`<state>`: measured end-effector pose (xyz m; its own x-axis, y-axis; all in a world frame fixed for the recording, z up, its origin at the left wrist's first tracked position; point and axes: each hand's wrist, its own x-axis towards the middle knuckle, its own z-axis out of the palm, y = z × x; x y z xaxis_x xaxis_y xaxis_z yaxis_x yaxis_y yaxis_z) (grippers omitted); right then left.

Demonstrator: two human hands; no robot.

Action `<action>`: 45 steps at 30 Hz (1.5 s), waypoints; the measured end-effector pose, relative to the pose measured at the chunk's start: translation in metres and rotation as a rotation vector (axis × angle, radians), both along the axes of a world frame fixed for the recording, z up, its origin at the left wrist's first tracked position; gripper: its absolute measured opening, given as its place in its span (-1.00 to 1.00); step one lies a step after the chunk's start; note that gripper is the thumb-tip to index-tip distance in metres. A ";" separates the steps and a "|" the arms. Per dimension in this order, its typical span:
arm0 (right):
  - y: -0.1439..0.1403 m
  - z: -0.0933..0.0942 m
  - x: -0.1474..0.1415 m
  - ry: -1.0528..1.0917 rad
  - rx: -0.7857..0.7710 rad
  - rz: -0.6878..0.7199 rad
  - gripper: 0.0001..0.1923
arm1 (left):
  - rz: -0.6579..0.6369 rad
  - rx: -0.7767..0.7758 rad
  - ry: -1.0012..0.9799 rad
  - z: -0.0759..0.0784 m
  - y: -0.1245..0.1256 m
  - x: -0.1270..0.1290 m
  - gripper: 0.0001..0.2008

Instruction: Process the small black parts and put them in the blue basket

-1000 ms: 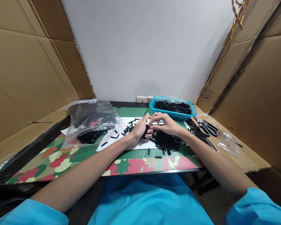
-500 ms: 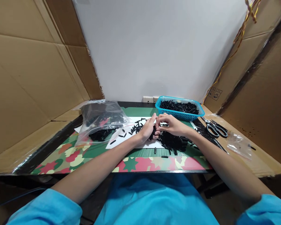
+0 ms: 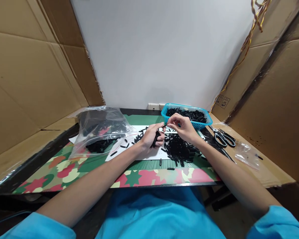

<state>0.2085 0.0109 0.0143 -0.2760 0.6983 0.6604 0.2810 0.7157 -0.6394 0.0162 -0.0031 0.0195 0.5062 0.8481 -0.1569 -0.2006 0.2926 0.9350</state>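
My left hand [image 3: 151,136] is curled around a clump of small black strips [image 3: 155,139], above a white sheet of paper [image 3: 122,152]. Thumb and forefinger of my right hand [image 3: 181,126] pinch one black strip [image 3: 164,125], whose other end meets the left fingertips. To the right, a dark pile of black strips [image 3: 179,149] covers part of the paper. More loose strips [image 3: 125,146] are scattered left of my hands, partly hidden by the left one. Each piece is short and slim; its exact kind is too small to make out.
Behind my right hand stands a blue basket [image 3: 206,124] full of black pieces. A clear zip bag [image 3: 102,124] with black pieces lies left. Scissors [image 3: 224,138] and a small clear bag [image 3: 246,156] are at right. Cardboard walls [image 3: 32,66] flank the patterned table mat [image 3: 89,172].
My right hand has drawn slightly away from the left palm, and a black strip now shows between its fingertips. The left hand stays closed on its clump. The view has shifted slightly.
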 end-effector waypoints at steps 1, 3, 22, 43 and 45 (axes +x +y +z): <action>0.000 0.000 0.000 0.008 -0.004 -0.002 -0.56 | -0.003 0.006 -0.008 0.001 0.000 0.000 -0.68; 0.001 -0.001 0.000 0.023 -0.015 0.001 -0.57 | 0.001 0.019 -0.023 0.002 -0.001 0.001 -0.70; 0.007 -0.005 0.002 0.084 -0.169 0.102 -0.62 | 0.069 0.106 -0.028 -0.001 0.003 0.001 -0.68; 0.006 -0.007 -0.004 0.234 -0.444 0.253 -0.59 | -0.021 0.166 -0.073 -0.002 0.004 -0.002 -0.65; 0.004 -0.005 -0.006 0.216 -0.460 0.272 -0.59 | -0.020 0.183 -0.075 -0.003 0.004 -0.001 -0.64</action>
